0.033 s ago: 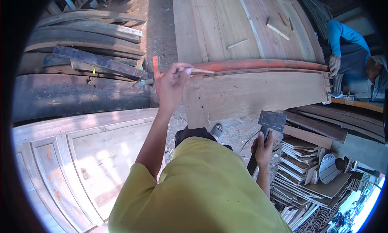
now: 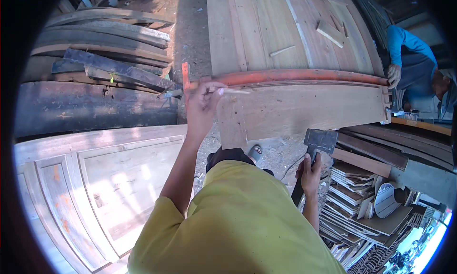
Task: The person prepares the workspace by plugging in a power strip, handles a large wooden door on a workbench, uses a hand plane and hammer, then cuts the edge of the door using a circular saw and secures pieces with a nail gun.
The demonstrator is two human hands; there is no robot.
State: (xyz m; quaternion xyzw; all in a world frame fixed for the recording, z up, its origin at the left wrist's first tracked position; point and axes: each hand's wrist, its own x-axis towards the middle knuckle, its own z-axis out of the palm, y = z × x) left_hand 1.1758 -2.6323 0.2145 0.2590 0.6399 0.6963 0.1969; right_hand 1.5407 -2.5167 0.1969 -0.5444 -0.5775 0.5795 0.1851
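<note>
Pale wood is seen in the slim pointed stick [image 2: 235, 91], which is held over the near left corner of a large wooden panel [image 2: 266, 31]. It is pinched by the left hand [image 2: 205, 100]: the grip is narrowed to the thickness of the stick, with the thumb pressed against the fingers. Whether the panel is touched by the tip cannot be told. By the right hand [image 2: 311, 173], the handle of a hammer [image 2: 321, 141] is held; this grip is wrapped around it, and the broad dark head is kept by the near edge of the panel.

Across the panel, not far from its near edge, an orange clamp bar [image 2: 304, 76] is laid. Further on, toward the right edge, a short wooden block [image 2: 330, 34] and a thin strip [image 2: 282, 51] are placed. At the right end of the bar, the hand of a co-worker [image 2: 394, 75] in a blue sleeve [image 2: 396, 43] is seen. To the left, dark beams [image 2: 95, 105] are piled; to the lower right, thin boards [image 2: 345, 198] are stacked.
</note>
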